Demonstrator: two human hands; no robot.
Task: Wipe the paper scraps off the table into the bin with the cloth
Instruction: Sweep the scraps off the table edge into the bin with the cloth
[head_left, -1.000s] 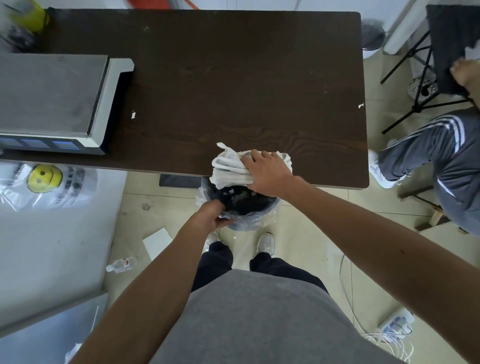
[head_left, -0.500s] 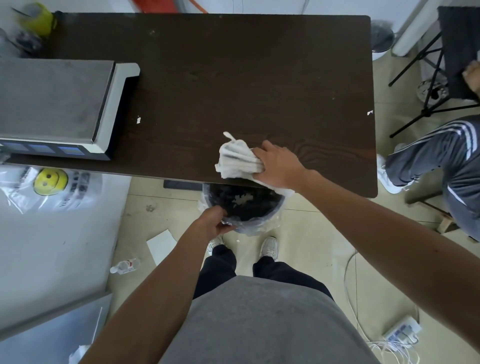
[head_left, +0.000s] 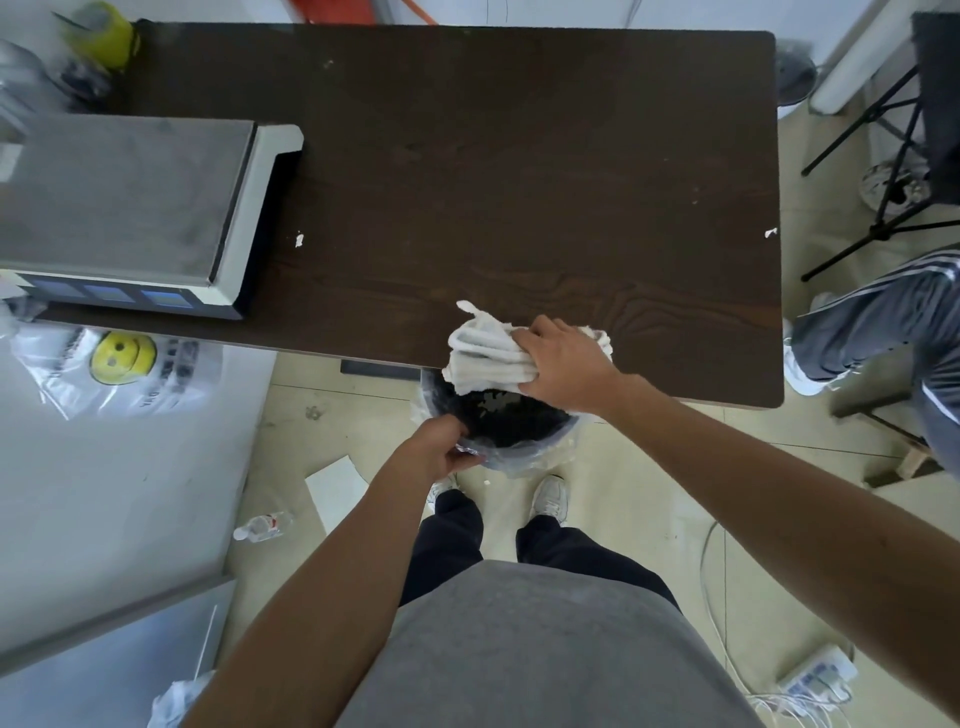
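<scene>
We press our right hand (head_left: 563, 358) flat on the white cloth (head_left: 491, 356) at the near edge of the bench (head_left: 519, 156), at about 6 o'clock on its top, the fingers (head_left: 540, 330) spread and curled over the bunched folds so the cloth works as a wide scraper. Part of the cloth hangs over the edge, right above the bin (head_left: 498, 421). Our left hand (head_left: 441, 447) pinches the bin's near rim and its clear liner, fingers closed on it, we judge to hold the mouth tight under the edge so nothing falls past. Pale scraps already lie in the bin. Two paper scraps are left on the bench: one (head_left: 299, 239) at 9 o'clock beside the scale (head_left: 130, 208), another (head_left: 771, 233) at the 3 o'clock edge.
</scene>
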